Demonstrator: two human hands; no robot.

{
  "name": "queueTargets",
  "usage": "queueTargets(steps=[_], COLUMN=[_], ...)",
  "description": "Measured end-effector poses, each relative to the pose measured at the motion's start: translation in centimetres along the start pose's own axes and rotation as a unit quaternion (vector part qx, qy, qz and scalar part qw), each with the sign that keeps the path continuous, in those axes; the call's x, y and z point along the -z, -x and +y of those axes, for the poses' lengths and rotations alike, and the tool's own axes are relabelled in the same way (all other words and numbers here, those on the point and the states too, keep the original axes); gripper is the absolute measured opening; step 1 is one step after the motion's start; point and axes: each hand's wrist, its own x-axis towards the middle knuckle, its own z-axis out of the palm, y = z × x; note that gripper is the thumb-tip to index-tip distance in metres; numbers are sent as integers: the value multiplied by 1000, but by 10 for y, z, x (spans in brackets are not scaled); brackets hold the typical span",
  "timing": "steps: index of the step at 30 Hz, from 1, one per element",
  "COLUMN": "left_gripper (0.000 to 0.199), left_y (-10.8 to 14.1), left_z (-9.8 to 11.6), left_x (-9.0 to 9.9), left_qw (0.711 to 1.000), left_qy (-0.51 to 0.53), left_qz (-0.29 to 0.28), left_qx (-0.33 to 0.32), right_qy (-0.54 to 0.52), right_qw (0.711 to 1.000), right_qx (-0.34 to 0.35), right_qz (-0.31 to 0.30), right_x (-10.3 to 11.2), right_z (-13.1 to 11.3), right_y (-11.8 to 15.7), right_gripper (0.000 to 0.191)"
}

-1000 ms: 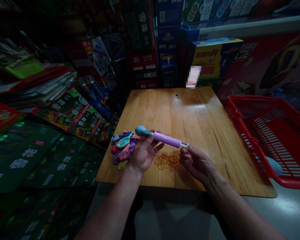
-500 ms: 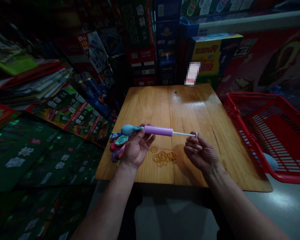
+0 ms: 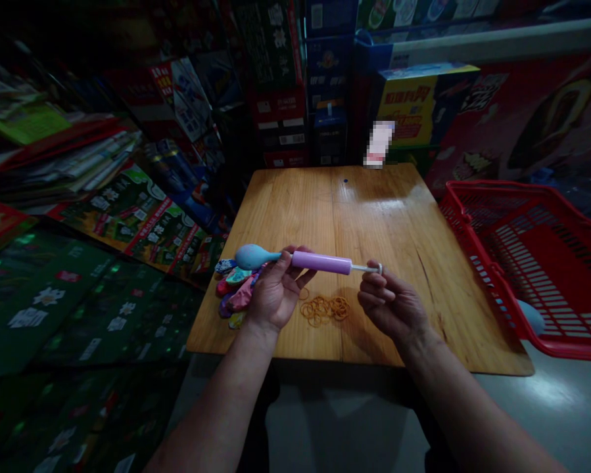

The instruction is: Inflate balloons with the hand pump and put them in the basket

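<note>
A purple hand pump (image 3: 321, 262) is held level above the near half of the wooden table (image 3: 374, 217). Its barrel is grasped at the nozzle end by the left hand (image 3: 274, 295), fingers curled around it. A partly inflated blue balloon (image 3: 251, 256) is fitted on the nozzle, pointing toward 9 o'clock from the pump. The white plunger handle (image 3: 378, 269), at 3 o'clock from the barrel, is pinched by the fingertips of the right hand (image 3: 391, 305), with only a short length of rod showing. A heap of orange rubber bands (image 3: 325, 308) lies on the table below the pump, between the two hands. A pile of uninflated coloured balloons (image 3: 233, 292) is seen at 9 o'clock from the left hand, at the table's left edge. A red plastic basket (image 3: 532, 263) stands at 3 o'clock, just beside the table
</note>
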Motion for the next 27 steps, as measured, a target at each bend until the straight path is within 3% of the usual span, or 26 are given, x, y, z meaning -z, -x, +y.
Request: queueTargets(steps=[3, 9, 17, 23, 27], left_gripper=[16, 22, 15, 10, 11], left_y=[3, 16, 2, -1, -2], left_z=[6, -14, -17, -25, -29], left_x=[1, -8, -20, -26, -30], left_qw=[999, 996, 997, 995, 998], left_qy=[10, 18, 55, 75, 54], left_qz=[-14, -46, -14, 9, 13], left_qx=[-31, 74, 47, 59, 19], right_qy=[-57, -216, -231, -247, -257], right_qw=[998, 970, 964, 962, 959], right_qx=[12, -87, -88, -87, -92], right_qz=[-22, -75, -102, -79, -72], right_x=[4, 5, 7, 11, 14], right_z=[-8, 10, 9, 8, 2], right_y=[1, 2, 4, 0, -1], right_gripper=[6, 18, 17, 13, 13])
